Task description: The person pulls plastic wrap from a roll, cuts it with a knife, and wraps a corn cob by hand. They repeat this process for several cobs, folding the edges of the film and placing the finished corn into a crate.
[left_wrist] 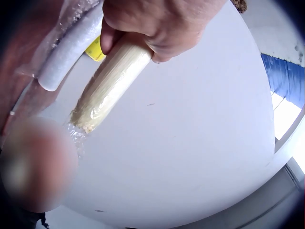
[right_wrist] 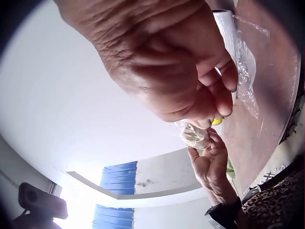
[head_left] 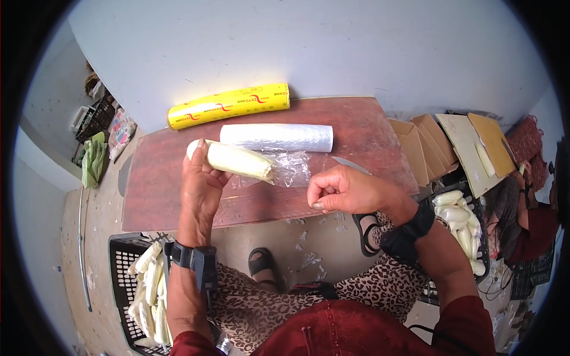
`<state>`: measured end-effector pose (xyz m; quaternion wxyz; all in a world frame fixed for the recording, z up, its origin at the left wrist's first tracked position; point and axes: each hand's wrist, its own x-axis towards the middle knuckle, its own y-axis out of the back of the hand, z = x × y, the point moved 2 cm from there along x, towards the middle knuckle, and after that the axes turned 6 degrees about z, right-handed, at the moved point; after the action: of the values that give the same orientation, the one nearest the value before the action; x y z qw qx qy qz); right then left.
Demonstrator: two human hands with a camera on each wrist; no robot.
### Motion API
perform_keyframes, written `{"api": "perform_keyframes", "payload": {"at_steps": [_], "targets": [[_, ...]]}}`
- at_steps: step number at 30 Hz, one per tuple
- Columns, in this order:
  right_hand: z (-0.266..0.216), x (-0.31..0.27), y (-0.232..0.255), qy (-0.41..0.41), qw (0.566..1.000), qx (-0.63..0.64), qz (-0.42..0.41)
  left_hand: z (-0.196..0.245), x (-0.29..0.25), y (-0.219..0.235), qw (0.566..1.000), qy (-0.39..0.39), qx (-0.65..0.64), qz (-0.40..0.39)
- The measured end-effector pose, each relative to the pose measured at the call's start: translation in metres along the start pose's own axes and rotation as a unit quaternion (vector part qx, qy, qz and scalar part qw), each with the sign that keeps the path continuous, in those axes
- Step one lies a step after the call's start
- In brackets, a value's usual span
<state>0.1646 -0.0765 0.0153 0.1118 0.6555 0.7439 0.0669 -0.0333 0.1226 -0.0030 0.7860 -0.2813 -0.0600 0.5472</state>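
My left hand (head_left: pixel 202 184) grips an ear of corn (head_left: pixel 234 159) in its pale husk, raised over the near side of the table. Shiny clear film clings round the ear (left_wrist: pixel 112 86) in the left wrist view, with a crumpled film end (left_wrist: pixel 76 136) at its tip. To the right of that tip, my right hand (head_left: pixel 350 190) hovers with fingers curled in and thumb beneath, holding nothing. Behind the ear lies a roll of clear film (head_left: pixel 279 136), its loose sheet (head_left: pixel 291 168) spread on the tabletop.
A yellow printed roll (head_left: pixel 228 105) lies along the wall on the reddish table (head_left: pixel 160 207). A knife blade (head_left: pixel 350 164) shows behind my right hand. Black crates stand on both sides, with wrapped corn (head_left: pixel 151 291) at left and more wrapped ears (head_left: pixel 457 216) at right. Cardboard (head_left: pixel 409 145) leans beyond.
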Motion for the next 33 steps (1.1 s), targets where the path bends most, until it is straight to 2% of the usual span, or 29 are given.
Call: {"api": "perform_keyframes", "payload": {"at_steps": [3, 6, 9, 15, 18, 24, 27, 30, 33], "targets": [[-0.003, 0.001, 0.000, -0.032, 0.995, 0.013, 0.090, 0.003, 0.001, 0.003, 1.000, -0.001, 0.002, 0.001], [0.002, 0.008, -0.001, 0.014, 0.983, 0.126, 0.135, 0.004, -0.002, 0.000, 1.000, -0.002, 0.019, 0.006], [-0.006, 0.006, -0.003, -0.012, 0.973, 0.169, 0.156, 0.002, -0.006, -0.004, 0.999, -0.010, 0.030, -0.003], [-0.015, 0.005, -0.007, -0.048, 0.974, 0.174, 0.136, 0.002, -0.008, -0.008, 0.999, -0.024, 0.047, -0.002], [-0.003, 0.009, -0.007, -0.024, 0.983, 0.102, 0.148, 0.002, -0.007, -0.007, 0.998, -0.025, 0.049, -0.001], [-0.018, 0.003, -0.004, -0.011, 0.983, -0.087, 0.161, 0.006, -0.006, -0.007, 0.998, -0.035, 0.052, -0.009], [-0.011, 0.000, 0.004, -0.016, 0.986, -0.119, 0.115, 0.010, -0.003, -0.002, 0.999, -0.040, 0.032, -0.003], [-0.003, -0.003, 0.006, -0.016, 0.990, -0.036, 0.133, 0.016, 0.003, 0.006, 0.999, -0.046, 0.010, 0.009], [-0.004, 0.002, 0.004, 0.020, 0.988, 0.029, 0.149, 0.018, 0.002, 0.006, 0.998, -0.054, 0.014, 0.025]]}}
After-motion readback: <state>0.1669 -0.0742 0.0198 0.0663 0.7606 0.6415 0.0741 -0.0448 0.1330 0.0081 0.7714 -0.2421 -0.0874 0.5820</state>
